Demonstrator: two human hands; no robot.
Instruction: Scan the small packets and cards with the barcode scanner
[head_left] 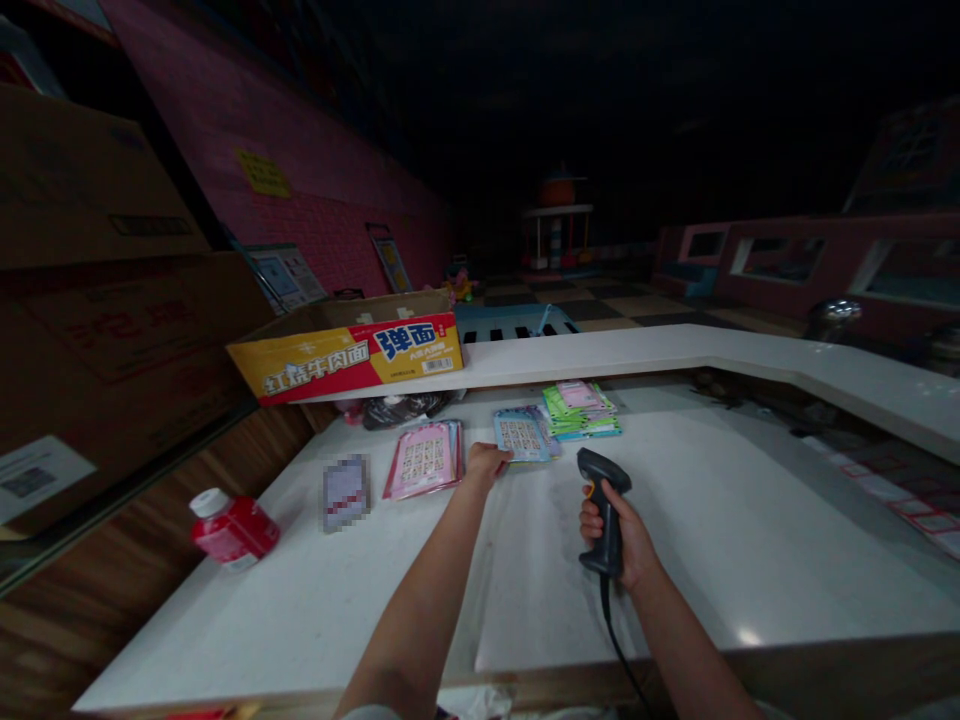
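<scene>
A black barcode scanner (602,520) stands upright in my right hand (628,535), fingers wrapped round its handle, its cable trailing down past the counter's front edge. My left hand (487,463) pinches the lower left corner of a blue sticker packet (521,436). Purple packaging shows just behind that packet. Left of my left hand lies a stack of pink sticker packets (425,458). Farther back and to the right is a pile of green and pink packets (581,408), some overlapping.
A red bottle with a white cap (236,530) lies tilted on the counter (540,600) at left, near a blurred-out rectangle (346,492). A yellow and red noodle carton (352,355) sits on the raised white ledge (622,348). Large cardboard boxes (112,340) rise at far left.
</scene>
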